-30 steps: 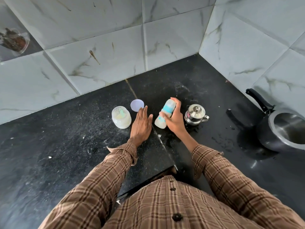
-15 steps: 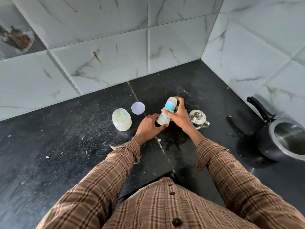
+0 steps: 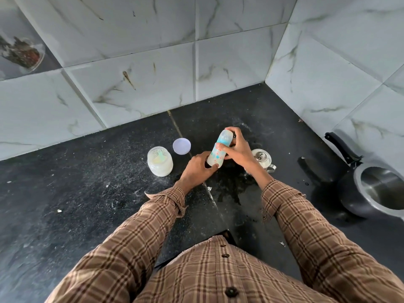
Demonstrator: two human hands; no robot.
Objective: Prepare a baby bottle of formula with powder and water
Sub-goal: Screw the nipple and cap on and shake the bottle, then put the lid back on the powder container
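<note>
The bottle (image 3: 219, 149) is sitting up off the counter (image 3: 87, 193), caught between both hands, tilting so its long axis is running from the base, low and nearer the person, up and away to the capped top, leaning a touch to the right. The right hand (image 3: 237, 149) is wrapping the upper half, fingers curling round the far side by the cap and the thumb lying across the printed body. The left hand (image 3: 197, 169) is coming in from the lower left and cupping the base, fingertips curling against the bottom edge; I'd call that a grip, though from here the underside is hidden and it may be only a steadying touch. So the right hand is the one truly carrying it, and the left is nearer the base.

My guess is a twist of the top is coming, and that is turning on this split: one hand high, one low, along the same axis.

Just left of the hands the jar (image 3: 160, 161) is standing open with a scoop showing inside, and its lid (image 3: 181, 146) is lying flat just behind it. Behind the right wrist a small steel kettle (image 3: 261, 159) is standing, partly covered. There is a wet patch on the counter beneath the hands. Well off to the right a pan (image 3: 371, 189) is resting against the wall.
</note>
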